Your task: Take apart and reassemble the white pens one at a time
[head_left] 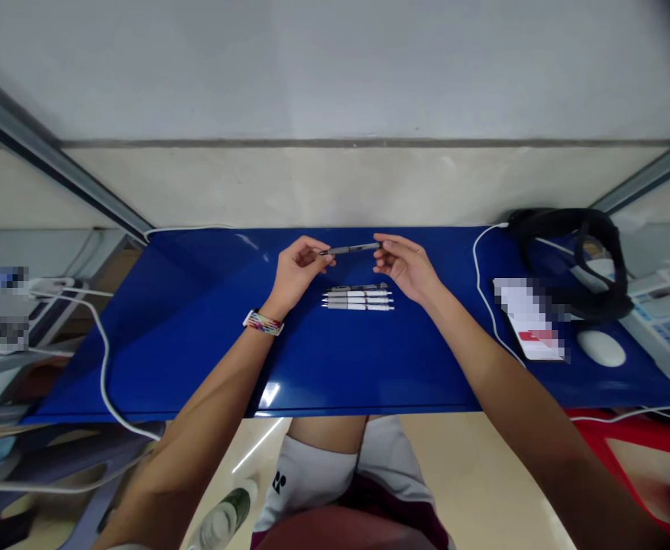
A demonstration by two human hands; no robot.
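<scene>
A dark grey pen (pixel 351 249) is held level above the blue table (pixel 197 328), one end in each hand. My left hand (pixel 302 269) pinches its left end, and a colourful band circles that wrist. At the pen's right end, the thumb and fingers of my right hand (pixel 403 263) grip it. Just below the hands, several pens lie side by side on the table: a dark one (pixel 357 288) at the back and white ones with grey grips (pixel 358 300) in front of it, tips pointing left.
To the right are a phone (pixel 529 321), a white mouse (pixel 601 348), a black strap-like headset (pixel 575 260) and a white cable (pixel 480 283). A wall stands behind the table. More cables hang at the left; a bottle (pixel 223 519) is below the front edge.
</scene>
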